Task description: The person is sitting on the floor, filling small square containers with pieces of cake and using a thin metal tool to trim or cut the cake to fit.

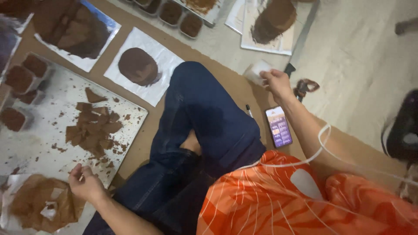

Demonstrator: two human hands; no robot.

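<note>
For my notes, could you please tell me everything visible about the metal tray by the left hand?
The tray is a flat, dull silvery sheet with a low rim, lying at a slant on brown card on the floor. A heap of broken brown pieces sits near its middle, with crumbs scattered around. Small cups of brown stuff stand along its far left side. The left hand rests at its near edge.

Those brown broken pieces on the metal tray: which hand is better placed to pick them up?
Probably the left hand: it rests at the tray edge beside the brown pieces. The right hand reaches away, touching a white piece.
</note>
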